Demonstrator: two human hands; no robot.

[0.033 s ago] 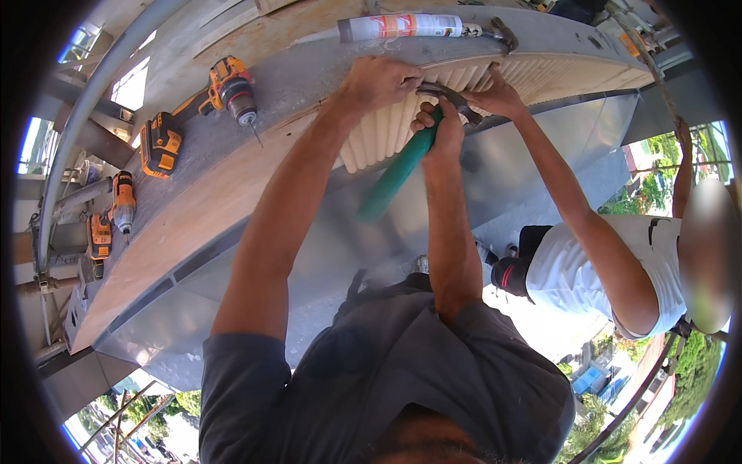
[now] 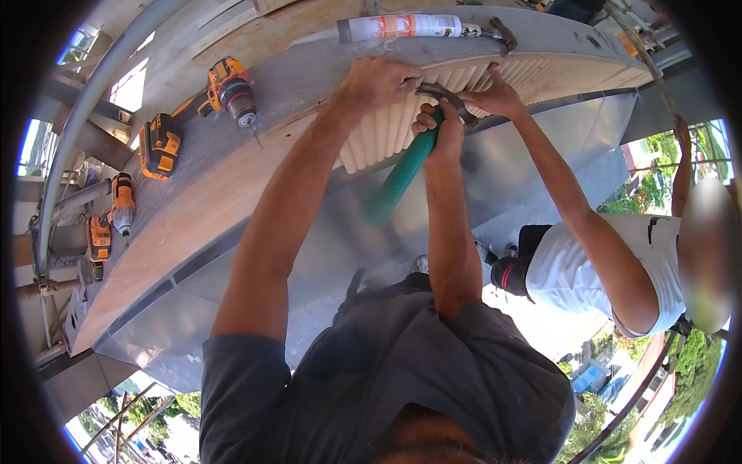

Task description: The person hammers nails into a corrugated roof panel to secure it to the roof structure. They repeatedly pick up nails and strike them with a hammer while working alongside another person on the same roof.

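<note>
Clearly, the right hand [image 2: 446, 138] was curled round the hammer [image 2: 410, 164] before the ribbed panel [image 2: 377, 138]. Leftward, the left hand [image 2: 379, 81] was nearly closed at the panel's far edge, its contents indistinguishable.

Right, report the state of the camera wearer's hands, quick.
Left hand: curled at the ribbed panel's upper edge; whether it pinches anything cannot be told.
Right hand: closed around the green-handled hammer.
</note>
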